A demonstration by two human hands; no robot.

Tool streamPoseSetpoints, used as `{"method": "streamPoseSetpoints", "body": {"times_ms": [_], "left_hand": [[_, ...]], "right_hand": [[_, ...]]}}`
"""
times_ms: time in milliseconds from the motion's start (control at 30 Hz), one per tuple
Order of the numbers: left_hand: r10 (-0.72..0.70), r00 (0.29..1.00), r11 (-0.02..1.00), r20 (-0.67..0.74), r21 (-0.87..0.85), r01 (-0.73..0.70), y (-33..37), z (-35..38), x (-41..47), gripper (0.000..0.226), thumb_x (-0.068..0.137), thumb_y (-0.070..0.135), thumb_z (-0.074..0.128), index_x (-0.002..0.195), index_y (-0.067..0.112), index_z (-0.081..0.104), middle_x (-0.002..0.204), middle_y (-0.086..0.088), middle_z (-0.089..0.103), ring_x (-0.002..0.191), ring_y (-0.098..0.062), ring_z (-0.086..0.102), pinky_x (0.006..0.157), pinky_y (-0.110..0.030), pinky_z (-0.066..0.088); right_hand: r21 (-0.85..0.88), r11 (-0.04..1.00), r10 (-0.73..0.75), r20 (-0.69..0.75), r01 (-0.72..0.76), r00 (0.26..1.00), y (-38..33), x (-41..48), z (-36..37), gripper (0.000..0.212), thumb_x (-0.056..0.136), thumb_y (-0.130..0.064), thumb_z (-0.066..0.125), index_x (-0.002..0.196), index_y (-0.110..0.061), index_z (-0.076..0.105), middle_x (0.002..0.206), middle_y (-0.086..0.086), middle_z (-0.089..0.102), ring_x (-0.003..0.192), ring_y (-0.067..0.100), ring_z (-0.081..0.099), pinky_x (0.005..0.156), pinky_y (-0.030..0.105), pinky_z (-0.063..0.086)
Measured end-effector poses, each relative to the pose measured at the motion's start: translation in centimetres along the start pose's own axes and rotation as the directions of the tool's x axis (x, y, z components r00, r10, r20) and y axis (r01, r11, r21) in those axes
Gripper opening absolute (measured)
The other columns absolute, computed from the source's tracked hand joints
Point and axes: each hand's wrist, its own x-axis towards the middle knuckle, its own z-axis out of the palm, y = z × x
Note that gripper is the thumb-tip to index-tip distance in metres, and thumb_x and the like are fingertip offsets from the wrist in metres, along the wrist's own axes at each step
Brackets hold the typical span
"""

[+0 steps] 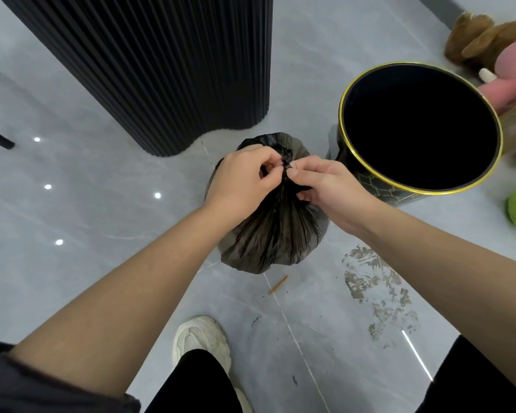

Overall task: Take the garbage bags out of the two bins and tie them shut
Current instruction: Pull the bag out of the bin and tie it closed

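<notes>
With the garbage bag (274, 234) neck pinched in the grip of left hand (242, 180) and right hand (328, 186), the knot should be drawn snug.

My left grip (245, 177) and right grip (325, 186) both pinch the gathered neck of the black garbage bag (274, 234). It sits on the grey floor (102, 204), just left of the upright gold-rimmed bin (382, 190). Plush toys (489, 40) lie beyond the bin, and a small brown stick (278, 284) lies nearer me.
</notes>
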Motion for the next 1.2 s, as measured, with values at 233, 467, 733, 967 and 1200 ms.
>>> {"method": "streamPoseSetpoints", "body": {"times_ms": [233, 467, 733, 967, 1200], "left_hand": [[-0.047, 0.996, 0.997, -0.081, -0.059, 0.042, 0.3, 0.8, -1.2, 0.005, 0.084, 0.015, 0.064, 0.085, 0.018, 0.068, 0.082, 0.009, 0.06, 0.063, 0.002, 0.05, 0.062, -0.008, 0.039], [-0.092, 0.992, 0.992, -0.086, -0.095, 0.084, 0.3, 1.3, -1.3, 0.003, 0.085, 0.019, 0.066, 0.085, 0.019, 0.068, 0.081, 0.008, 0.065, 0.062, -0.01, 0.061, 0.067, -0.028, 0.052], [-0.309, 0.95, 0.919, -0.035, -0.268, 0.289, 0.9, 1.3, -1.2, 0.006, 0.088, 0.016, 0.063, 0.087, 0.02, 0.068, 0.073, 0.01, 0.066, 0.06, -0.005, 0.065, 0.068, -0.021, 0.054], [-0.319, 0.948, 0.897, 0.007, -0.32, 0.305, 1.0, 0.9, -1.4, 0.015, 0.086, 0.013, 0.062, 0.078, 0.026, 0.064, 0.072, 0.005, 0.069, 0.066, -0.009, 0.068, 0.075, -0.032, 0.057], [-0.23, 0.97, 0.961, -0.082, -0.175, 0.213, 0.7, 1.4, -1.8, 0.006, 0.081, 0.014, 0.063, 0.084, 0.016, 0.068, 0.075, 0.009, 0.065, 0.069, -0.005, 0.059, 0.069, -0.02, 0.049]], "right_hand": [[0.069, 0.994, 0.1, -0.177, -0.089, 0.979, 0.4, -0.2, 1.1, 0.01, 0.088, -0.021, 0.064, 0.085, -0.018, 0.073, 0.088, -0.004, 0.069, 0.089, 0.012, 0.062, 0.073, 0.027, 0.046], [0.254, 0.956, 0.2, -0.185, -0.15, 0.962, 0.4, 0.1, 1.4, 0.012, 0.087, -0.017, 0.065, 0.096, -0.012, 0.071, 0.084, -0.003, 0.066, 0.08, 0.01, 0.06, 0.067, 0.025, 0.047], [0.123, 0.991, 0.079, -0.214, -0.053, 0.974, 0.8, -0.1, 1.6, 0.007, 0.085, -0.019, 0.068, 0.089, -0.019, 0.074, 0.098, -0.003, 0.073, 0.1, 0.012, 0.064, 0.075, 0.026, 0.048], [0.051, 0.999, 0.011, -0.227, 0.0, 0.974, 0.8, -0.2, 1.8, 0.006, 0.084, -0.018, 0.069, 0.081, -0.02, 0.074, 0.104, 0.0, 0.071, 0.099, 0.014, 0.064, 0.073, 0.025, 0.048], [0.093, 0.993, 0.09, -0.258, -0.068, 0.962, 0.8, 0.0, 2.3, 0.013, 0.083, -0.013, 0.066, 0.072, -0.016, 0.071, 0.067, -0.008, 0.067, 0.073, 0.006, 0.062, 0.068, 0.022, 0.051]]}}
